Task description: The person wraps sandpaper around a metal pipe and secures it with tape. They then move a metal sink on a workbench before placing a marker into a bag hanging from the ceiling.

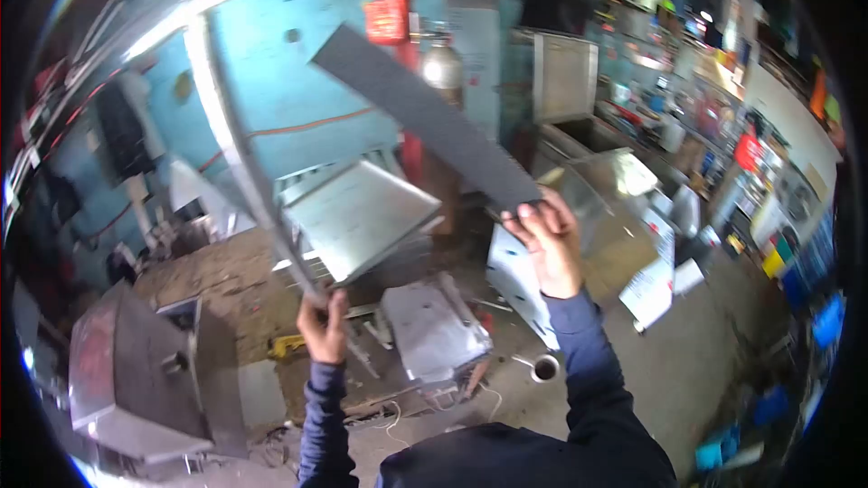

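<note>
A long, narrow metal strip [237,145] rises from my left hand [324,327], whose fingers are wrapped round its lower end. The strip leans up and to the left, its upper part shining in the light. A flat dark grey strip [425,113] is pinched at its lower right end by my right hand [550,239], and it slants up to the left. The two strips are apart. Between and beyond them lies a shallow metal tray [362,217].
A large metal hood-like box [136,380] stands at the lower left. A metal-topped stool [432,330] is in front of me, with a dark-filled cup [545,368] on the floor. A gas cylinder [442,68] stands by the blue wall [307,81]. Cluttered shelves line the right.
</note>
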